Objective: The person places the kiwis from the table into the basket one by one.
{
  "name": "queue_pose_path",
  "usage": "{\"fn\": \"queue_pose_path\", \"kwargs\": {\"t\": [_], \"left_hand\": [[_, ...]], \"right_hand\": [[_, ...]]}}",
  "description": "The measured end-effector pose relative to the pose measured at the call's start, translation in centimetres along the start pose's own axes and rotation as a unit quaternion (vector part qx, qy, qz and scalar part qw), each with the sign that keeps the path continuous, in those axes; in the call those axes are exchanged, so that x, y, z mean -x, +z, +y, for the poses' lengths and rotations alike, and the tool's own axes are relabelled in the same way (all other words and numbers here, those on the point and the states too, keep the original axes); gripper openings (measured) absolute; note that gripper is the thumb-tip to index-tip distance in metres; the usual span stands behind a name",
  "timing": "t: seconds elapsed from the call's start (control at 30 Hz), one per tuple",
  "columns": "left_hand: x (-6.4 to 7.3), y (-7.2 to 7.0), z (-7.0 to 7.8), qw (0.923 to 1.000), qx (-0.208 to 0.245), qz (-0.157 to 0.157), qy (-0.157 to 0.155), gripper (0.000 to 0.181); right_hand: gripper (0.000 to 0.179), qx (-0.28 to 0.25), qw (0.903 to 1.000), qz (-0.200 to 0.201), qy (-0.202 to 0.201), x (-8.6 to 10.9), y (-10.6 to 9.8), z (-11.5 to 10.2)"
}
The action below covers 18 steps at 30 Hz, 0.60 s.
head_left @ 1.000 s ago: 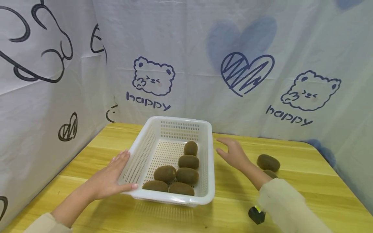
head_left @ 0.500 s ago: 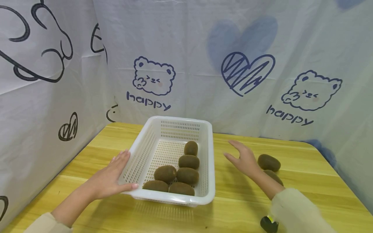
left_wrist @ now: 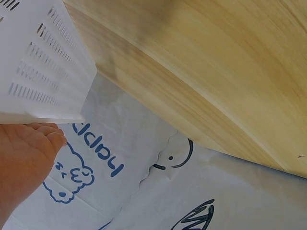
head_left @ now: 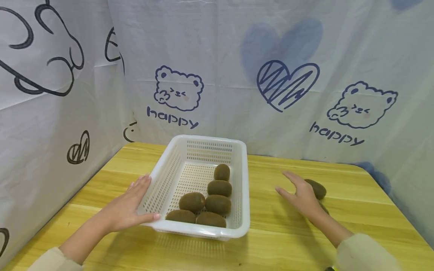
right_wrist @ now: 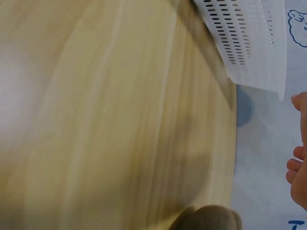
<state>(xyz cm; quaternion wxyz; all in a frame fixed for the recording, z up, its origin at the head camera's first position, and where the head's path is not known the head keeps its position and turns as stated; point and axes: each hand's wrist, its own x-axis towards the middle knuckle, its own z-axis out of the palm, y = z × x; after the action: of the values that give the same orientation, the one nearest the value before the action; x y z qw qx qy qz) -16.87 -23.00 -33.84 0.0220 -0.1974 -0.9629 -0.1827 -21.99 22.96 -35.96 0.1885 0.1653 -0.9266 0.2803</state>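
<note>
A white perforated plastic basket (head_left: 244, 188) stands on the wooden table, with several brown kiwis (head_left: 219, 188) along its right side and front. My left hand (head_left: 123, 210) rests on the basket's left rim near the front corner, fingers extended, thumb along the front edge. To the basket's right, my right hand (head_left: 303, 195) is held over the table with thumb and fingers apart and nothing between them. Just beyond it lies a loose kiwi (head_left: 318, 189); the wrist mostly covers a second kiwi (head_left: 323, 207). In the right wrist view, kiwi tops (right_wrist: 211, 219) show at the bottom.
A wooden table (head_left: 271, 241) carries everything. White cloth (head_left: 223, 94) printed with bears and hearts hangs behind it and at the sides. A dark object (head_left: 329, 269) barely shows at the bottom edge beside the right sleeve.
My right hand has moved right, away from the basket and towards the loose kiwis, covering part of them. The left hand and the basket have stayed put.
</note>
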Motion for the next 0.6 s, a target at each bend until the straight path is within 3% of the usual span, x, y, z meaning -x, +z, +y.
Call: {"fn": "queue_pose_path", "kwargs": {"t": [0.2, 0.5, 0.6], "left_hand": [[0.0, 0.0, 0.0, 1.0000, -0.003, 0.001, 0.002, 0.106], [0.0, 0.0, 0.0, 1.0000, -0.008, 0.001, 0.003, 0.106], [0.0, 0.0, 0.0, 1.0000, -0.008, 0.000, 0.000, 0.106]], "right_hand": [[0.056, 0.016, 0.9998, 0.005, 0.007, 1.3, -0.6, 0.6], [0.057, 0.004, 0.9997, 0.022, 0.005, 2.9, -0.9, 1.9], [0.059, -0.005, 0.9998, 0.011, 0.019, 3.3, -1.2, 2.2]]}}
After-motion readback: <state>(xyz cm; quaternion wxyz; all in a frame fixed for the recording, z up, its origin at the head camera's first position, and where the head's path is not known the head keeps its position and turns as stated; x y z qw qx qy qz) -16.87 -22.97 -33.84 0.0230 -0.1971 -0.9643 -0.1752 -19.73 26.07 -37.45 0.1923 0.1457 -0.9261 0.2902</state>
